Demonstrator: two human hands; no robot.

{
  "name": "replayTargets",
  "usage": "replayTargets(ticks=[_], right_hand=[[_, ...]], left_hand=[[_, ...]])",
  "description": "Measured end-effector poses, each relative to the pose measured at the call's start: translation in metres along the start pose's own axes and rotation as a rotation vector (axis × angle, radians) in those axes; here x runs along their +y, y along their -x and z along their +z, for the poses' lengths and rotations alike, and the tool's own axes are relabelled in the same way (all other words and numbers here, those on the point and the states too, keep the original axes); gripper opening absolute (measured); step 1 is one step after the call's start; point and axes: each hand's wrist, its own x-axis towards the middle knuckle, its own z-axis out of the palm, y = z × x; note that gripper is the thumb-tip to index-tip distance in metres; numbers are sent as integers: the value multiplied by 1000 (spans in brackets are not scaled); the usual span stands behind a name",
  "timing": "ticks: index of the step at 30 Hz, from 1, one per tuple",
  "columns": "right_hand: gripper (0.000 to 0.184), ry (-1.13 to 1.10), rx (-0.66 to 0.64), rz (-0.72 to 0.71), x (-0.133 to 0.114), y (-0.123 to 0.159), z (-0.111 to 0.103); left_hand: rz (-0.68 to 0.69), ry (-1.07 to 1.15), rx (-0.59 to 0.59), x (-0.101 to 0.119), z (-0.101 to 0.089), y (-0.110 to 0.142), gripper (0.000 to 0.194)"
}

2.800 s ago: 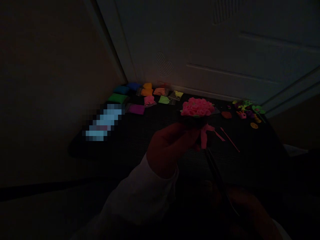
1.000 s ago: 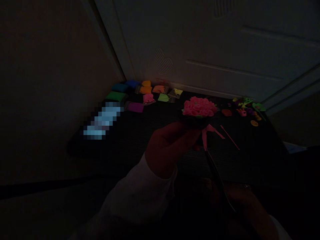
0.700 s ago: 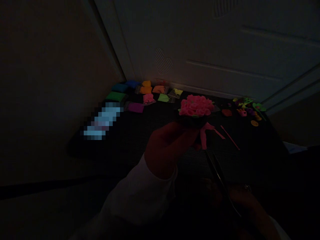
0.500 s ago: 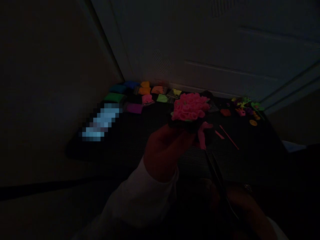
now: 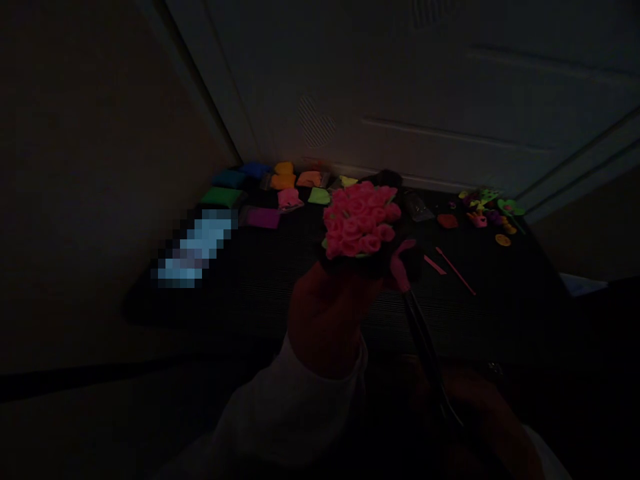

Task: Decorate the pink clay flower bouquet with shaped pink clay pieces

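Observation:
My left hand (image 5: 325, 320) is closed around the base of a small bouquet of pink roses (image 5: 360, 220), which look moulded from clay, with green bits among them and a dark wrap below. Beside the bouquet's lower right hangs a pink strip (image 5: 399, 267), bent at its top. In my right hand (image 5: 470, 400) are long dark tweezers (image 5: 425, 340), their tips together at the strip's lower end. Dim light hides most of both hands' fingers and how the strip joins the bouquet.
On the dark table (image 5: 200, 300) lie several coloured clay packs, including a green pack (image 5: 221, 197) and a purple pack (image 5: 263, 218). A blurred bright rectangle (image 5: 197, 247) is at left. A thin pink stick (image 5: 455, 270) and small coloured flower pieces (image 5: 487, 207) lie at right.
The tweezers' tips have come together on the pink strip's lower end. The bouquet has shifted slightly left and tilted, showing more of its top.

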Motion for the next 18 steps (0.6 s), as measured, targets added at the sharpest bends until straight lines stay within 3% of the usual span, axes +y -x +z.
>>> replayTargets(ticks=[6,18], right_hand=[[29,13,47,-42,-5,-3,3],[33,-73,-91,21,-4,-10,1]], left_hand=[[85,-92,35,-4,-2,-1,10],[122,-70,87,-6,0,0,24]])
